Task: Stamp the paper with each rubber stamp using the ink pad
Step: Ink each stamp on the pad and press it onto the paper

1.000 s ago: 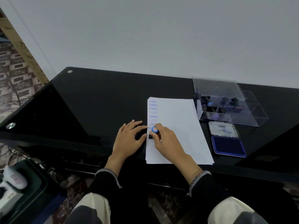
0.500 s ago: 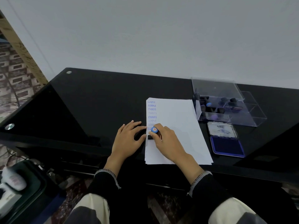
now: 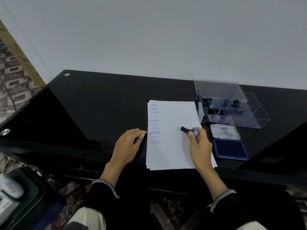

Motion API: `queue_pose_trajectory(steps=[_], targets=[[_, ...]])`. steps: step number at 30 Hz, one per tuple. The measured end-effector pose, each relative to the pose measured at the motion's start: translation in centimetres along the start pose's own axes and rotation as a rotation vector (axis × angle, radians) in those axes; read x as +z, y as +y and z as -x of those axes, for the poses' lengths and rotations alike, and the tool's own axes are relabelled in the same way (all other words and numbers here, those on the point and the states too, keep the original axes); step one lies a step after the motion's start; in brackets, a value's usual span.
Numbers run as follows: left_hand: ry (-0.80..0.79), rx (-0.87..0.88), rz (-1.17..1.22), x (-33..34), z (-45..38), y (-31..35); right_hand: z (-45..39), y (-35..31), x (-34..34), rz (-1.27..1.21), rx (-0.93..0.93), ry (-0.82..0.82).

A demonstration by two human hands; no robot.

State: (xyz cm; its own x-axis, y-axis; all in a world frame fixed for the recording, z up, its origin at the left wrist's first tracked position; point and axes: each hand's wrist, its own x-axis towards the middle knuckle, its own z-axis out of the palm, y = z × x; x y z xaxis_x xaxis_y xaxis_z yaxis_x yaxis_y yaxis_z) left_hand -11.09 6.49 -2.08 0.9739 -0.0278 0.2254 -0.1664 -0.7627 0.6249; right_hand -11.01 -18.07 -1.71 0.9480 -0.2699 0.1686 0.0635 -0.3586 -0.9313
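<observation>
"SAMPLE" imprints in blue down left margin of paper (image 3: 174, 135); "Artline" on ink pad (image 3: 228, 141) lid. Rubber stamp (image 3: 189, 131) pinched in right hand (image 3: 200, 145), raised over sheet. Left hand (image 3: 127, 146) flat, fingers relaxed, at paper's left edge.

"SAMPLE" stamped repeatedly down paper (image 3: 172, 138); "Artline" on ink pad lid (image 3: 224, 132).

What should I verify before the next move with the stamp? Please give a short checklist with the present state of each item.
1. Rubber stamp gripped by the right hand: ok.
2. Stamp lifted clear of the paper: ok.
3. Ink pad lid open, blue pad exposed: ok.
4. Left hand steadying the paper: ok, fingertips at its left edge.
5. Free space under the lowest print: ok.
6. Ink left on the stamp face: cannot tell.
</observation>
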Motion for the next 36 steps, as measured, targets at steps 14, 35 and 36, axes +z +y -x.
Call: queue_pose_trajectory(steps=[14, 35, 36], targets=[[-0.572, 0.053, -0.381, -0.2, -1.9, -0.1, -1.1, -0.7, 1.7, 0.060, -0.032, 0.031], [-0.330, 0.264, 0.129, 10.4, -1.9, 14.8, -2.4, -1.0, -10.5, 0.038, 0.036, 0.253], [-0.340, 0.298, 0.068, 11.3, -2.0, 15.2, -2.2, -0.6, -11.4, 0.087, 0.042, 0.236]])
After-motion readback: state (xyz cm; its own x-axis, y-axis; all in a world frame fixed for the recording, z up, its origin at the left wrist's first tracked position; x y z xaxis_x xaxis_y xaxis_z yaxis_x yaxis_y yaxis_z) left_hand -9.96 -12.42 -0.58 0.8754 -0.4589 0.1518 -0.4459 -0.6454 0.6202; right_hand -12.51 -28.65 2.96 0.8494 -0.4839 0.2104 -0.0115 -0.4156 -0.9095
